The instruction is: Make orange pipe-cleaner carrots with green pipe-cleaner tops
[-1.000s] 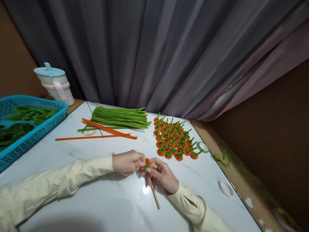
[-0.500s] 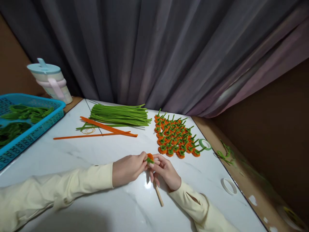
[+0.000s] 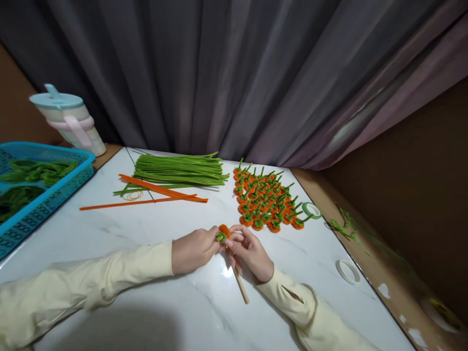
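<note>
The orange piece [image 3: 224,230] has turned a little between the hands, and its green part [image 3: 221,237] now shows more plainly. The fingers of the left hand [image 3: 195,250] pinch one side, those of the right hand [image 3: 256,257] the other, with a stick [image 3: 241,287] apparently tucked under them. Held above the bench [image 3: 157,226], near the unchanged rows [image 3: 265,197], it seems still in work.

I am facing one dark grey, pleated fabric curtain [image 3: 204,73], its right side showing mauve. Flanking it: one plain brown wall [image 3: 14,92], left; one dark brown wall [image 3: 420,161], right. Below, one glossy white, grey-veined, marble-look tabletop [image 3: 285,248] is reflecting a small, bright spot of light [image 3: 227,272].
</note>
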### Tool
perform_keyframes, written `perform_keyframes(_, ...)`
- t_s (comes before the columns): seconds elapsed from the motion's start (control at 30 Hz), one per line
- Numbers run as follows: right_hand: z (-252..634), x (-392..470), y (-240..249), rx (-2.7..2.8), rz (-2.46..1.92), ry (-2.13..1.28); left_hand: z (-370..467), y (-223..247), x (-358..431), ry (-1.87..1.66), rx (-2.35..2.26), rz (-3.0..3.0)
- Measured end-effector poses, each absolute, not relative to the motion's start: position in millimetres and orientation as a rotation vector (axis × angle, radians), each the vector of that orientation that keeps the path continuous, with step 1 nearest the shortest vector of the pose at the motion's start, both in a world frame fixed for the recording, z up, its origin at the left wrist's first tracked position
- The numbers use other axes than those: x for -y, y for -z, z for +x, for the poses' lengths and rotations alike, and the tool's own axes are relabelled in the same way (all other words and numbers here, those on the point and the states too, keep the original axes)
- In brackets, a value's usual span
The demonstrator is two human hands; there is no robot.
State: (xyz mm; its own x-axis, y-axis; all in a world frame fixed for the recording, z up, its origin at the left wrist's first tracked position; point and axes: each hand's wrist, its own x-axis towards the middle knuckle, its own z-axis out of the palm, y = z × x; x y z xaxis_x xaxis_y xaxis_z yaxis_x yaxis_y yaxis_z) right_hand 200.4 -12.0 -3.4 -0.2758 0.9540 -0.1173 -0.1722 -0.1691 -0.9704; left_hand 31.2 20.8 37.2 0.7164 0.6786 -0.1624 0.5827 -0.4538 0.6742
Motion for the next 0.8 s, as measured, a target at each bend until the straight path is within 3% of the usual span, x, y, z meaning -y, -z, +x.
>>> perform_keyframes(0.23,206.5,21.3,-0.9,1.884,-1.109,-0.603,35.7,-37.3,-24.0,-0.061,-0.939,1.546)
perform_keyframes(0.4,206.2,21.5,-4.6,1.938,-0.996,-0.567,37.5,-43.1,-22.7,-0.086,-0.952,1.297)
perform_keyframes(0.8,210.2,18.7,2.2,2.021,-0.853,-0.558,27.6,-46.9,-29.6,0.165,-0.73,1.707)
